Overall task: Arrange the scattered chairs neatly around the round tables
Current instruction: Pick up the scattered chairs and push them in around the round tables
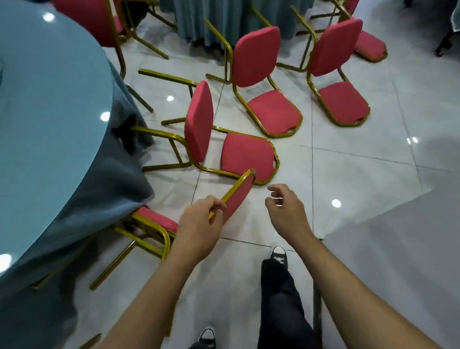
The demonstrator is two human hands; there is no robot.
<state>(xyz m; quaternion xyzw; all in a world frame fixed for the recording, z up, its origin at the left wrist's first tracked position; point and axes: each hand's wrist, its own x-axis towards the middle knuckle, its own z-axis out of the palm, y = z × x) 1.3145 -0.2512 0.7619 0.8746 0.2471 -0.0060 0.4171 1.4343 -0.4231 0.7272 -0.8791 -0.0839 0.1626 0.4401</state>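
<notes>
Beside the round table point(32, 133), whose glossy blue-green top is draped in a dull teal cloth, several chairs with red padded cushions and thin gold metal tube frames crowd the white glossy tile floor point(366, 176). Tucked against the table's near edge, the nearest chair point(237, 199) has its seat partly under the cloth, and the left hand point(200, 223) pinches the gold rim at the top of its backrest. Just past that backrest from the table, the right hand point(284, 211) hovers with fingers loosely curled, grasping nothing. Farther from the table, a tipped chair point(237, 150) lies on its side directly beyond the held backrest. Beyond it two more tipped chairs point(267, 84) point(338, 76) lie side by side, in front of a second table's hanging teal skirt point(232, 4). Dark trousers and black sneakers show below.
</notes>
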